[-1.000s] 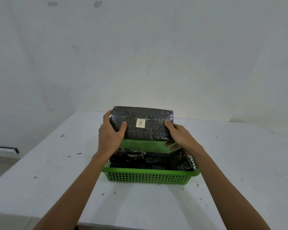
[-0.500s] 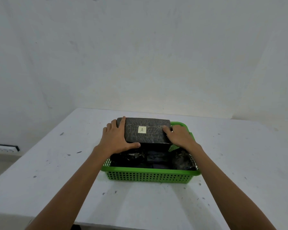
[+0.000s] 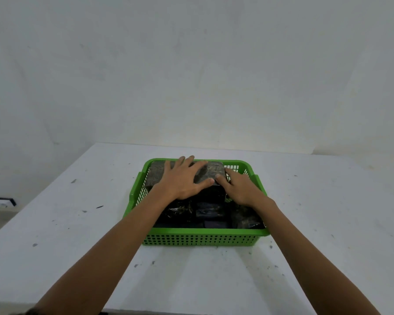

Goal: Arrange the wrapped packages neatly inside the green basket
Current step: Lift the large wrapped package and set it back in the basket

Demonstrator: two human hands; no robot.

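Here, on a white desk (image 3: 82,223), smaller dark packages (image 3: 210,213) filled the green basket (image 3: 200,238) at 6 o'clock; beyond, the left hand (image 3: 182,180) lay flat with fingers spread on a large wrapped package (image 3: 156,175) at 12 o'clock, the right hand (image 3: 239,187) loosely curled against its 3 o'clock edge.

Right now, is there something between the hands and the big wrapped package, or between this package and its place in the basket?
Nothing visible. The left hand lies flat on the large wrapped package, the right hand touches its right end, and it already sits at the far side of the green basket.
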